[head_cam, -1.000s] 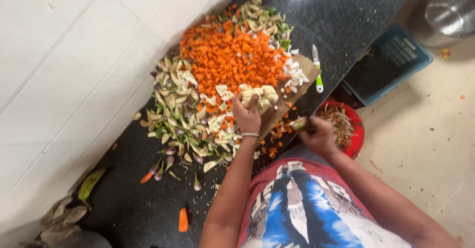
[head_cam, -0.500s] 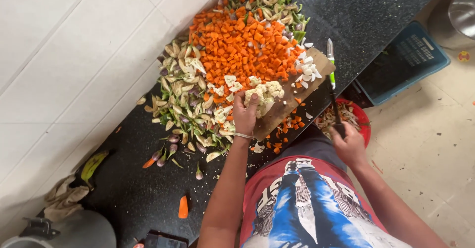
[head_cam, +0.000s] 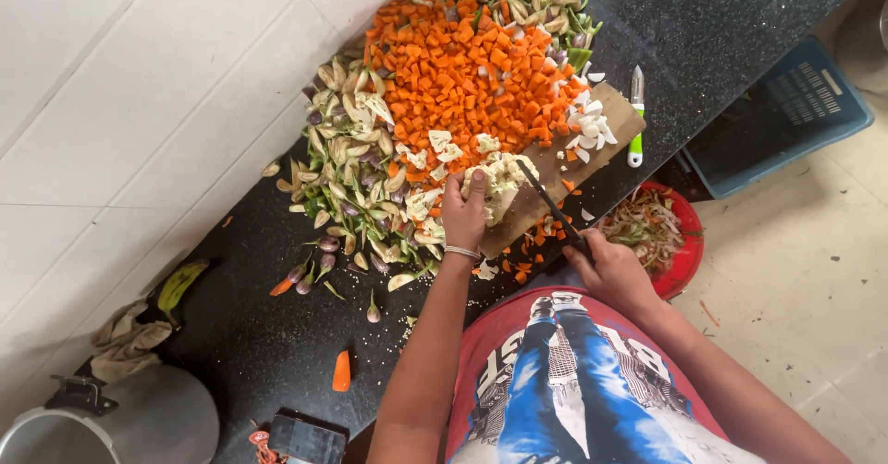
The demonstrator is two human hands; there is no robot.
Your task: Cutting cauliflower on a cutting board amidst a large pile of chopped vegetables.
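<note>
My left hand [head_cam: 464,212] presses down on a pale cauliflower piece [head_cam: 502,179] lying on a wooden cutting board [head_cam: 557,170]. My right hand [head_cam: 608,268] grips a dark-handled knife [head_cam: 553,210], its blade angled toward the cauliflower. Behind the board lies a big heap of diced carrot [head_cam: 474,68]. To its left is a pile of sliced green and purple vegetables [head_cam: 356,168]. White onion pieces [head_cam: 593,125] sit at the board's far end.
A green-handled peeler [head_cam: 636,116] lies on the black counter [head_cam: 740,20]. A red bowl of peelings [head_cam: 664,233] and a blue crate [head_cam: 786,117] stand on the floor. A steel pot [head_cam: 139,422], cloth [head_cam: 125,344] and carrot piece [head_cam: 341,371] are at the near left.
My right hand has come back from the red bowl to the board with the knife. The view has dropped closer to the counter; my left hand stays on the cauliflower.
</note>
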